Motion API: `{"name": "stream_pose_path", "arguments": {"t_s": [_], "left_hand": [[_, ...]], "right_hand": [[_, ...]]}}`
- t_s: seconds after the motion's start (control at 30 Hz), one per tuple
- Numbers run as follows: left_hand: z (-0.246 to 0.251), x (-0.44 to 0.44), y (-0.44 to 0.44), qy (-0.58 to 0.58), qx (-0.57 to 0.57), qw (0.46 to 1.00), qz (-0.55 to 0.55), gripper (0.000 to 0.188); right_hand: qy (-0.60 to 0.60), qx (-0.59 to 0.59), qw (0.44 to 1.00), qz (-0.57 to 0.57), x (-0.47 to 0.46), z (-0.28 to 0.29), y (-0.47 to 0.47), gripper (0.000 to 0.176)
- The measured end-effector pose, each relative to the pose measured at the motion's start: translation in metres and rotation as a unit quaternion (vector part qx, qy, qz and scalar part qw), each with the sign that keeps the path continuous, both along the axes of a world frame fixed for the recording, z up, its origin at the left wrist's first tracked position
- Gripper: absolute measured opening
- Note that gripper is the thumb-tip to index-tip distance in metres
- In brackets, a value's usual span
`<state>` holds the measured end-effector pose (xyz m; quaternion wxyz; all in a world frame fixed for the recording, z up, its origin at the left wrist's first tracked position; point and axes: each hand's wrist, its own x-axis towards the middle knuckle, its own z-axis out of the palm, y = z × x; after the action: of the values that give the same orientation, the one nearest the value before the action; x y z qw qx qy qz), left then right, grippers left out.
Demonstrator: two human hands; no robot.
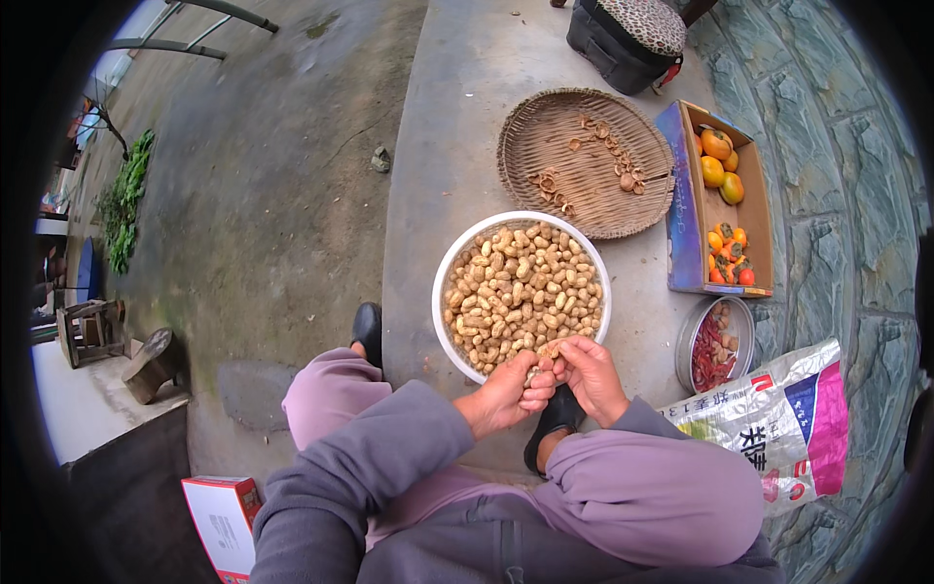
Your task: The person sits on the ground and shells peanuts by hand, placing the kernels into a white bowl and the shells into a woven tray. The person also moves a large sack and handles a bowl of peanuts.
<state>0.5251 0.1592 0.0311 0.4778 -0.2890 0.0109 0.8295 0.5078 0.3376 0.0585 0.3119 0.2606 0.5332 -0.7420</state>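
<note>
Over the near rim of a round white basket, my two hands meet around a peanut in its shell. My right hand pinches it between thumb and finger. The fingers of my left hand are curled at its other side, and a pale bit of shell or nut shows in that hand; I cannot tell which. Unshelled peanuts fill the basket almost to its rim. Whether the pinched shell is cracked is too small to tell.
Beyond the basket lies a woven bamboo tray with walnut shell pieces. At right are a cardboard box of persimmons, a metal bowl with dried red chillies, and a silver printed sack. A black bag stands at the far end.
</note>
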Motion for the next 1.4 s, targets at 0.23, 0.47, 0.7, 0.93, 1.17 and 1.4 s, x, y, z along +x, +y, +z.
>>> {"name": "stream_pose_path", "arguments": {"t_s": [0.23, 0.47, 0.7, 0.93, 1.17, 1.4], "left_hand": [[0.003, 0.004, -0.003, -0.062, 0.050, 0.996, 0.038, 0.014], [-0.001, 0.007, -0.008, -0.001, 0.040, 0.999, 0.027, 0.025], [-0.008, 0.013, -0.010, 0.020, 0.012, 0.998, -0.065, 0.028], [-0.007, 0.022, -0.011, 0.071, -0.061, 0.986, -0.137, 0.038], [-0.031, 0.019, -0.008, 0.133, -0.031, 0.982, -0.129, 0.036], [0.005, -0.030, 0.015, 0.141, 0.063, 0.982, -0.112, 0.052]], "right_hand": [[-0.011, 0.003, 1.000, -0.007, 0.000, 0.003, 0.000, 0.015], [0.076, 0.105, 0.984, 0.119, -0.013, 0.021, -0.010, 0.012], [0.158, 0.132, 0.943, 0.260, -0.010, 0.027, 0.000, 0.009], [0.423, 0.199, 0.752, 0.464, -0.007, 0.061, -0.011, 0.013], [0.207, 0.063, 0.899, 0.380, 0.003, 0.061, 0.003, 0.015], [0.127, -0.104, 0.854, 0.494, 0.004, 0.060, 0.000, 0.015]]}}
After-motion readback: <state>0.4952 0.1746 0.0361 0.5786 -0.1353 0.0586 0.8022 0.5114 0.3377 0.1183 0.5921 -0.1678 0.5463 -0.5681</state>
